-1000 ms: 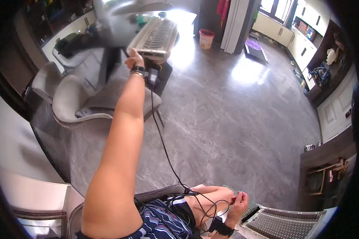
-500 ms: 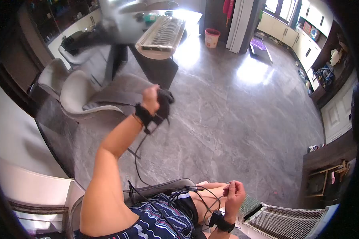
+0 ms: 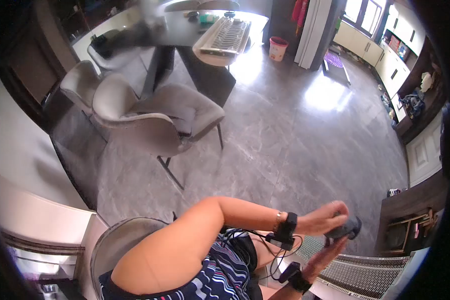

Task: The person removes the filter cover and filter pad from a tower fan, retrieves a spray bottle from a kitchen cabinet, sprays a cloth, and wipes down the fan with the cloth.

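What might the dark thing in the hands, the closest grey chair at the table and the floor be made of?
Dark thing: perhaps plastic or fabric; too blurred to tell.
Grey chair: probably matte fabric or leather, from its padded, shineless seat; its thin dark legs suggest metal.
Floor: polished stone or glossy tile, it seems, given pale veins and bright reflections.

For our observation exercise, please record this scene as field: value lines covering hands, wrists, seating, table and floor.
Left hand: left hand at a dark object
Right hand: right hand just below that object, fingers toward it
Grip: too blurred to tell
Wrists: black band on the left, another black band on the right
Nearby: slatted panel beside the right hand
Seating: grey chair close to the table
Table: dark table bearing a pale ribbed rack
Floor: grey marbled floor, with a pink-rimmed bucket
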Motion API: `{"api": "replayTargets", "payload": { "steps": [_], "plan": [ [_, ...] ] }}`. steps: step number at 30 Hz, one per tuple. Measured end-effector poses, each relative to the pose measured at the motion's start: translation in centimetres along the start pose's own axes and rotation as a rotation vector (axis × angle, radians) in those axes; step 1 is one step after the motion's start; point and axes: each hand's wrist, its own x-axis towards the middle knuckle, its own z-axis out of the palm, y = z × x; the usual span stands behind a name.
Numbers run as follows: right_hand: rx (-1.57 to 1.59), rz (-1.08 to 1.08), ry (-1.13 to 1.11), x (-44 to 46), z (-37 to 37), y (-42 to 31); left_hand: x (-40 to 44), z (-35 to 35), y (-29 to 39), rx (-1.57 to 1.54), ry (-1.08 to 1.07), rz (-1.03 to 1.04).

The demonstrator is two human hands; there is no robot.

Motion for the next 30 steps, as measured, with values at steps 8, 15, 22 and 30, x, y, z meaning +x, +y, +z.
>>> {"api": "replayTargets", "payload": {
  "steps": [8, 15, 22, 30],
  "plan": [
    [-0.433, -0.061, 0.379, -0.7, -4.7, -6.1, -2.0, 4.2, -1.5, 0.416, -0.246, 0.046],
    [-0.739, -0.617, 0.099, -2.7, -4.7, -6.4, -1.8, 6.1, -4.6, 0.323, -0.317, -0.093],
    [-0.747, -0.679, -0.161, -6.1, -2.5, -6.9, -3.2, 4.5, -8.8, -0.638, -0.434, -0.254],
    [0.315, -0.272, -0.658, -9.1, -1.2, -13.9, -0.8, 5.0, -14.3, -0.343, -0.333, -0.196]
  ]
}}
